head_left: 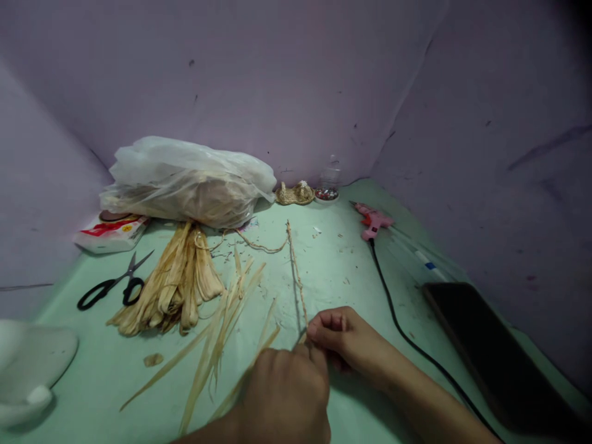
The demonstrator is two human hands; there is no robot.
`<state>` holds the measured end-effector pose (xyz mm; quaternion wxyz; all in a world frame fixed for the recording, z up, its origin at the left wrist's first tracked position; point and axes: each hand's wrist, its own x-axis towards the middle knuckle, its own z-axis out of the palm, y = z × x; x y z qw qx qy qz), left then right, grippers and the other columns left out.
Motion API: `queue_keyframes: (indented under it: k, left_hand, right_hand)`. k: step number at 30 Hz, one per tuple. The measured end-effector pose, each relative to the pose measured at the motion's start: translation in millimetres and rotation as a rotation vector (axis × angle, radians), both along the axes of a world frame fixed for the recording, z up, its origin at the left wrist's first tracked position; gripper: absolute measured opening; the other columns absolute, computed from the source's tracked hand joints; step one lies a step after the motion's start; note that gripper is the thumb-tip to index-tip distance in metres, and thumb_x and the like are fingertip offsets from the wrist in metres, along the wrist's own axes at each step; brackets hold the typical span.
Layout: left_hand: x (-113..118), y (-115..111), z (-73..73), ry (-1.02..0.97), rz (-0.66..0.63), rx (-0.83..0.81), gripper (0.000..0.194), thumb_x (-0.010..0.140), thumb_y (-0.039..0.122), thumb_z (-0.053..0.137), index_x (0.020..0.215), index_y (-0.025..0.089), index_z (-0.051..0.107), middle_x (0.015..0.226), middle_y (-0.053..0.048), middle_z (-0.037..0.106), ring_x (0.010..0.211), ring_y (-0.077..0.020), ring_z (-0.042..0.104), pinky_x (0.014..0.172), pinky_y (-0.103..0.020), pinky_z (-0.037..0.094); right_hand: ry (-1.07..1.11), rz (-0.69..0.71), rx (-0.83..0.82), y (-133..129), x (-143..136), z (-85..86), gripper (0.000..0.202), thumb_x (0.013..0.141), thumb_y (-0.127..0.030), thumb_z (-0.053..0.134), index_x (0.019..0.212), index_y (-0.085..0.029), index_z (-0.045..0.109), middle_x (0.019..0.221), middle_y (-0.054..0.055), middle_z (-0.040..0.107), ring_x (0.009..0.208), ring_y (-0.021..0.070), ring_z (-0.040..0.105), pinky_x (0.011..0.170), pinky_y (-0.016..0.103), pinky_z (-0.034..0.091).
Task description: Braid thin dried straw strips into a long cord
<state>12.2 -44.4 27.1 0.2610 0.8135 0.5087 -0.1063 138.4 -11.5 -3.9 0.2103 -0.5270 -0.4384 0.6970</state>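
A thin twisted cord of tan plant fibre (296, 271) runs from the middle of the table down to my hands. My right hand (345, 336) pinches its near end between thumb and forefinger, with the other fingers curled. Close against it, my left hand (287, 391) is closed, back upward, around the loose fibre strands at the cord's end; the fingertips are mostly hidden. Pale dried fibre strips (215, 345) lie spread to the left of my hands. Beyond them rests a bundle of wider dried leaf strips (173, 287), with the cord's far part trailing towards it.
Black-handled scissors (115, 283) lie open at left, near a red-and-white box (113, 233) and a white object (34, 370). Behind are a plastic bag (189, 182), small woven slippers (295, 194) and a bead container (327, 192). A pink glue gun (374, 221), its cable and a dark phone (499, 357) occupy the right.
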Motion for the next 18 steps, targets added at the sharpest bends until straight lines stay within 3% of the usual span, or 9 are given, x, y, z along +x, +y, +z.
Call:
queue_keyframes:
  k: [5, 8, 11, 13, 14, 16, 18]
  left_hand:
    - [8, -1, -4.8, 0.033, -0.097, -0.046, 0.035, 0.061, 0.011, 0.045, 0.093, 0.007, 0.059, 0.082, -0.019, 0.061, 0.072, -0.0260, 0.057, 0.059, -0.032, 0.038]
    - [0, 2, 3.8, -0.033, -0.050, -0.061, 0.023, 0.065, 0.021, 0.048, 0.078, 0.010, 0.063, 0.069, -0.015, 0.062, 0.059, -0.0215, 0.055, 0.054, -0.029, 0.036]
    - [-15, 11, 16.0, -0.247, 0.158, 0.006, 0.032, 0.073, 0.037, 0.042, 0.062, 0.014, 0.062, 0.056, -0.009, 0.058, 0.050, -0.0153, 0.050, 0.050, -0.026, 0.033]
    - [-22, 21, 19.3, -0.408, 0.385, 0.074, 0.029, 0.074, 0.036, 0.042, 0.065, 0.016, 0.061, 0.058, -0.005, 0.058, 0.054, -0.0134, 0.050, 0.051, -0.023, 0.034]
    - [-23, 26, 18.4, -0.477, 0.493, 0.029, 0.025, 0.073, 0.034, 0.044, 0.069, 0.015, 0.061, 0.058, -0.004, 0.058, 0.053, -0.0125, 0.051, 0.051, -0.022, 0.035]
    - [-22, 36, 12.0, -0.569, 0.675, -0.267, 0.024, 0.070, 0.028, 0.046, 0.083, 0.014, 0.060, 0.045, 0.001, 0.051, 0.040, -0.0100, 0.045, 0.042, -0.021, 0.032]
    - [-18, 41, 2.1, -0.661, 0.724, -0.581, 0.025, 0.067, 0.024, 0.046, 0.085, 0.011, 0.058, 0.039, 0.004, 0.045, 0.032, -0.0086, 0.039, 0.034, -0.019, 0.028]
  right_hand:
    - [-0.025, 0.043, 0.024, 1, 2, 2.3, 0.018, 0.067, -0.026, 0.055, 0.057, -0.012, 0.051, 0.036, -0.008, 0.037, 0.030, 0.0014, 0.028, 0.031, 0.015, 0.020]
    - [-0.058, 0.057, 0.023, 1, 4, 3.4, 0.014, 0.067, -0.024, 0.054, 0.058, -0.013, 0.051, 0.035, -0.009, 0.036, 0.029, 0.0015, 0.028, 0.030, 0.015, 0.020]
    - [-0.042, 0.057, 0.032, 2, 6, 5.0, 0.013, 0.067, -0.022, 0.054, 0.059, -0.013, 0.051, 0.036, -0.009, 0.035, 0.029, 0.0014, 0.028, 0.031, 0.015, 0.020]
    - [-0.027, 0.057, 0.035, 2, 7, 5.8, 0.012, 0.067, -0.022, 0.055, 0.059, -0.014, 0.051, 0.036, -0.009, 0.036, 0.030, 0.0015, 0.028, 0.031, 0.015, 0.020]
    - [-0.024, 0.059, 0.034, 3, 7, 6.0, 0.012, 0.067, -0.022, 0.055, 0.059, -0.014, 0.051, 0.036, -0.009, 0.036, 0.030, 0.0016, 0.028, 0.031, 0.015, 0.021]
    - [-0.020, 0.065, 0.033, 3, 7, 5.7, 0.012, 0.066, -0.022, 0.055, 0.059, -0.014, 0.050, 0.036, -0.010, 0.035, 0.030, 0.0018, 0.027, 0.031, 0.015, 0.020]
    - [-0.010, 0.086, 0.050, 3, 7, 4.4, 0.011, 0.066, -0.022, 0.055, 0.059, -0.014, 0.051, 0.036, -0.010, 0.035, 0.030, 0.0019, 0.027, 0.031, 0.015, 0.020]
